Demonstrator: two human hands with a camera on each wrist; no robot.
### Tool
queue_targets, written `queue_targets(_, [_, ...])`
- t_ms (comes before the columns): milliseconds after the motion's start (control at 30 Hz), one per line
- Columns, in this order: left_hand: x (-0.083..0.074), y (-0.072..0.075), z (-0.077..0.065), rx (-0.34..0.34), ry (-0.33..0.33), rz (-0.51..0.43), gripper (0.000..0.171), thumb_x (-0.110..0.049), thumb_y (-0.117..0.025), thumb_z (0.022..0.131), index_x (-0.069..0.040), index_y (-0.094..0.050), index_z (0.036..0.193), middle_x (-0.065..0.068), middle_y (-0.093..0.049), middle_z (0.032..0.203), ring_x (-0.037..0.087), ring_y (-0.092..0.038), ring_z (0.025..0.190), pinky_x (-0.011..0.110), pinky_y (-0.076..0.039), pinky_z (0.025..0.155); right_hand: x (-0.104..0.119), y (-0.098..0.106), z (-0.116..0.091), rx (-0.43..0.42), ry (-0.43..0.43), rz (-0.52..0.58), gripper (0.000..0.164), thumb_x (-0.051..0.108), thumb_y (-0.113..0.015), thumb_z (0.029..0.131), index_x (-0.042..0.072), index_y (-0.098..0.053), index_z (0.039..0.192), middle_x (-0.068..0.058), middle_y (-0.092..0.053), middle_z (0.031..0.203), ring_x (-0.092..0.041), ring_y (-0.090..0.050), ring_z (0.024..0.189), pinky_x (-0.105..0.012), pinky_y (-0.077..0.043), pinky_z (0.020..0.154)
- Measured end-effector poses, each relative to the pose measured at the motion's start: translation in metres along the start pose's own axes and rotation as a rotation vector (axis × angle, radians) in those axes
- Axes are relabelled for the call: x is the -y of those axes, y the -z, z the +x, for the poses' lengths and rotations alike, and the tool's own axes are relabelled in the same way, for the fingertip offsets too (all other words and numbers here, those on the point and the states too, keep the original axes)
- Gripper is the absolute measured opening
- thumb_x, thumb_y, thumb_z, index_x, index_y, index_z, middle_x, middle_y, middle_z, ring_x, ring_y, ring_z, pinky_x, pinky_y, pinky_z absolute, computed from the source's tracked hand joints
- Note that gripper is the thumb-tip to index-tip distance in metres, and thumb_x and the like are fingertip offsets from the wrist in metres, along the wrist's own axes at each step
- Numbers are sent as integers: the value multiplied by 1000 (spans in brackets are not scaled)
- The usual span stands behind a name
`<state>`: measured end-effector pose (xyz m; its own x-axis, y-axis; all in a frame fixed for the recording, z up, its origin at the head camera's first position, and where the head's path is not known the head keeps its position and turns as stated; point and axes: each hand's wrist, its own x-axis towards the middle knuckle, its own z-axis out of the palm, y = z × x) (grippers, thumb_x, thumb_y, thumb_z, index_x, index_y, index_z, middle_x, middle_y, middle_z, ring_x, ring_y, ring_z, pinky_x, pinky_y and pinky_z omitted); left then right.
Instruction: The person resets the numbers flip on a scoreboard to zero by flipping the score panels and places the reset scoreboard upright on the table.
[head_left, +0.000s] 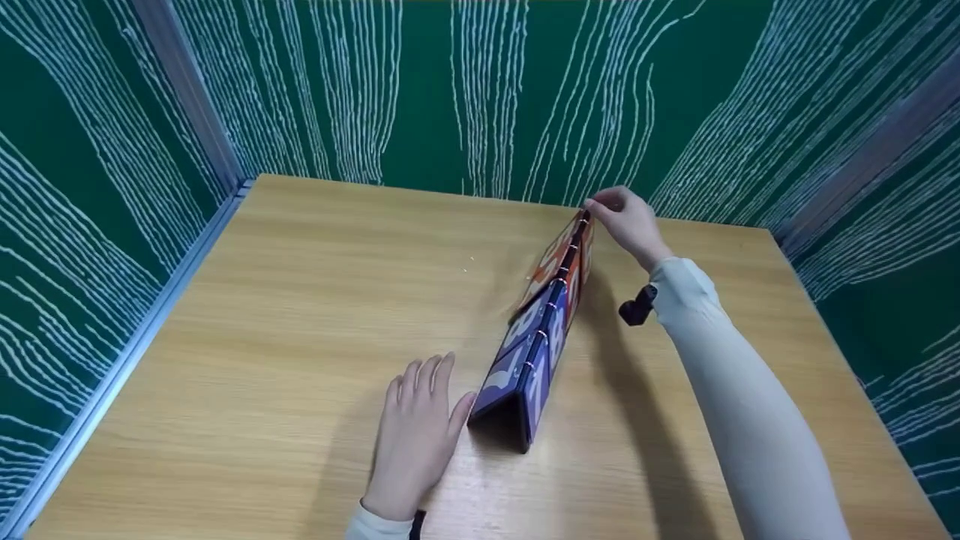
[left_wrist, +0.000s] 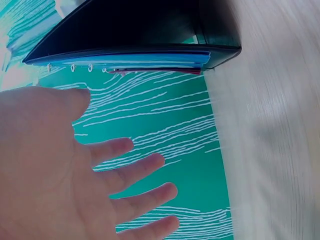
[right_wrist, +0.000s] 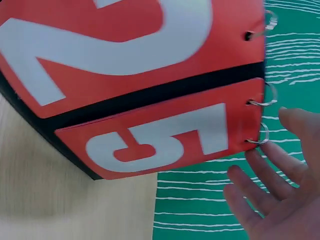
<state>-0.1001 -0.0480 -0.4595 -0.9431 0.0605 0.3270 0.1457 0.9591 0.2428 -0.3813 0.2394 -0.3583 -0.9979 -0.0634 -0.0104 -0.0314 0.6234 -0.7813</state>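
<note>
A flip scoreboard (head_left: 551,315) stands tented on the wooden table, ring-bound spine up. Purple number cards (head_left: 501,381) hang at its near end, red ones (right_wrist: 170,135) towards the far end. My left hand (head_left: 420,435) is flat beside the near end, fingers straight, thumb tip right at the board's lower corner. In the left wrist view the board's dark hollow underside (left_wrist: 140,30) shows above that hand. At the far top corner is my right hand (head_left: 628,223), thumb and index finger by the last metal ring (right_wrist: 265,134). The right wrist view shows those fingers loosely bent, with a gap between thumb and index.
The light wooden table (head_left: 315,300) extends around the scoreboard. Green walls (head_left: 420,97) with white wavy lines close in the back and both sides. A metal rail (head_left: 135,337) runs along the left edge. A small black device (head_left: 637,306) is on the right wrist.
</note>
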Motion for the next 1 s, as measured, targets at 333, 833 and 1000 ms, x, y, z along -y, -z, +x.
queue_targets(333, [-4,-2,-1,13,-14,15,55,-49,-49,103,-12,-52,145,10,-61,139,32,-54,132,49,-44,111,-13,-6,4,31,-24,36,57,43,-58,102,8,-47,146,-15,-50,146,-29,-47,135,-48,-38,117])
queue_targets(833, [17,0,28,205,-131,-62,44,-39,-37,110,-11,-63,132,7,-72,127,27,-67,119,45,-52,98,-11,-10,8,37,-61,93,61,47,-59,101,6,-46,145,-14,-48,143,-24,-48,128,-41,-44,112])
queue_targets(1000, [21,-6,58,322,-203,-207,40,-32,-37,110,-10,-64,130,8,-72,123,28,-68,115,47,-54,99,-11,-8,10,48,-56,85,58,44,-58,102,5,-46,143,-14,-49,143,-25,-49,127,-43,-42,112])
